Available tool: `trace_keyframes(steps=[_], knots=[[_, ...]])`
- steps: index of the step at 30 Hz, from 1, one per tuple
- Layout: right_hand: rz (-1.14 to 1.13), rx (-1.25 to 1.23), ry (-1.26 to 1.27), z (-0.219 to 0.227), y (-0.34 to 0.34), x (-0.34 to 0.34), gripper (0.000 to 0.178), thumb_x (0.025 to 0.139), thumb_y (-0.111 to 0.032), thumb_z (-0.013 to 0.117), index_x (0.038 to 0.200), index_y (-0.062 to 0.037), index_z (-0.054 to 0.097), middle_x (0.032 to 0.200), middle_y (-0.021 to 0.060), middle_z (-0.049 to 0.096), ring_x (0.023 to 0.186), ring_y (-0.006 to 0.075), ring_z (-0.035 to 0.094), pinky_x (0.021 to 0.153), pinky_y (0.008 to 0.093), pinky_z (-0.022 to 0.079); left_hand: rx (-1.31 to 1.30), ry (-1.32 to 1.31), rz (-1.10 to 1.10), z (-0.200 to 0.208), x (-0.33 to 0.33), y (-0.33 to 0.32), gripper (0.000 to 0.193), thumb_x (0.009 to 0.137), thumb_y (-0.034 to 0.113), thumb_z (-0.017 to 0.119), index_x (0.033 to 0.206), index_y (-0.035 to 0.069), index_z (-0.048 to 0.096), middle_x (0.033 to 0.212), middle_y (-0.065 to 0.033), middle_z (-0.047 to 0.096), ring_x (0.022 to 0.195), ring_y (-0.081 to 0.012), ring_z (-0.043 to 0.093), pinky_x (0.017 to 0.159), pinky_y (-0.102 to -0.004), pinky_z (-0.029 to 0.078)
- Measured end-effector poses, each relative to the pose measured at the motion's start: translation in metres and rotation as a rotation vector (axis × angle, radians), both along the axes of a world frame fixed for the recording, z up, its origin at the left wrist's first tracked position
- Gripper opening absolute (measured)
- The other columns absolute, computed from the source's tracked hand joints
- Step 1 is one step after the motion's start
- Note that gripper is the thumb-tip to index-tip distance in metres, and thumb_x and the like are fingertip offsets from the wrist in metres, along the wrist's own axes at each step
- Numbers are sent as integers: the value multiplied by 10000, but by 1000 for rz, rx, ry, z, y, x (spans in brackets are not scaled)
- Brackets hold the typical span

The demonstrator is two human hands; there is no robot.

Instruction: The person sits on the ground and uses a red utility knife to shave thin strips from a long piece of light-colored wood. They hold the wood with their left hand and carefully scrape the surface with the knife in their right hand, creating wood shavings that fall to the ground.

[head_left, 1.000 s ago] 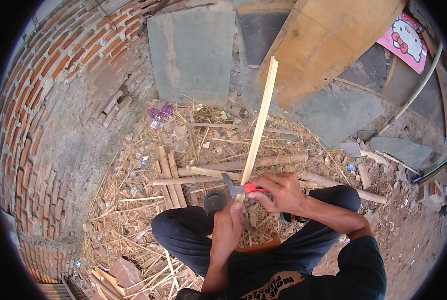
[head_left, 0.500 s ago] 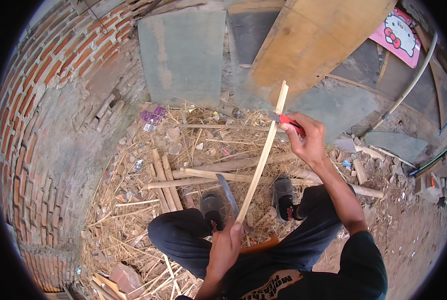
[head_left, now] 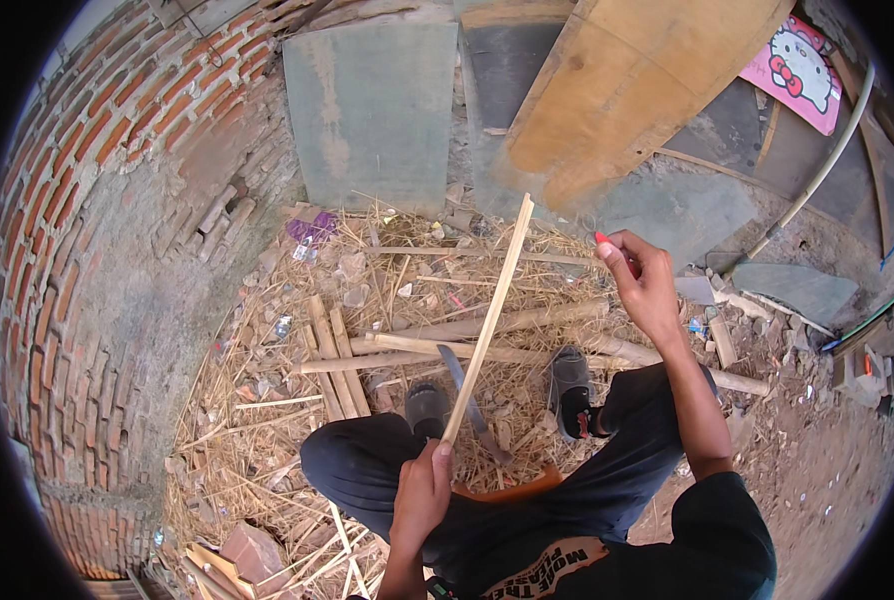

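My left hand (head_left: pixel 423 492) is closed round the lower end of a long pale wooden strip (head_left: pixel 491 318), which slants up and away to the right. To the right of the strip's far half, my right hand (head_left: pixel 643 281) grips a red utility knife (head_left: pixel 601 238). Most of the knife is hidden by the fingers, and its blade cannot be made out. Knife and strip are apart. Beneath the strip, between my feet, a machete (head_left: pixel 464 388) with a dark curved blade lies on the straw.
Straw and wood scraps (head_left: pixel 339 362) cover the ground, with bamboo poles (head_left: pixel 527 322) crossing ahead of my shoes. A brick wall (head_left: pixel 87 300) rises at left. Grey panels (head_left: pixel 372 115) and a brown board (head_left: pixel 637 90) lean at the back. A light hose (head_left: pixel 817 180) curves at right.
The red knife has come off the strip and moved right with my right hand. My left hand has shifted slightly left and down, and the strip's far end has swung left.
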State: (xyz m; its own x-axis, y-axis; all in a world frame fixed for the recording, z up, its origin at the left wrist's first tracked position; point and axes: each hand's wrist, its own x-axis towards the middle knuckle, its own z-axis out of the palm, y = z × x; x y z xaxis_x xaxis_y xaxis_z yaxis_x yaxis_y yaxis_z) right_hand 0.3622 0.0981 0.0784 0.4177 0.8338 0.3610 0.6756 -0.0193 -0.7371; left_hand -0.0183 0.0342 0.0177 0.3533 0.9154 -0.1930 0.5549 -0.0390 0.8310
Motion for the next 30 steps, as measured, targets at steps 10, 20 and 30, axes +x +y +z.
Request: trace_keyframes(steps=[10, 20, 30], knots=[[195, -544, -136, -56, -15, 1, 326, 1017, -426, 675, 1140, -158, 814, 936, 160, 791, 932, 390, 756, 839, 518, 572, 49, -121, 41, 8, 20, 25, 447, 1192, 326, 395, 934, 10, 578, 627, -162, 565, 562, -375, 610, 575, -478, 459], [239, -310, -65, -34, -21, -37, 270, 1015, -309, 729, 1132, -69, 761, 877, 136, 760, 778, 364, 740, 721, 433, 587, 65, -150, -25, 2, 33, 32, 452, 1189, 335, 400, 991, -19, 599, 701, -186, 593, 624, -407, 595, 631, -476, 457], [545, 223, -193, -69, -47, -113, 331, 896, -285, 855, 1155, -103, 760, 850, 55, 708, 648, 246, 726, 580, 365, 580, -7, -277, -41, 16, 53, 34, 443, 1184, 302, 408, 1035, -42, 645, 719, -182, 614, 619, -291, 603, 661, -432, 503]])
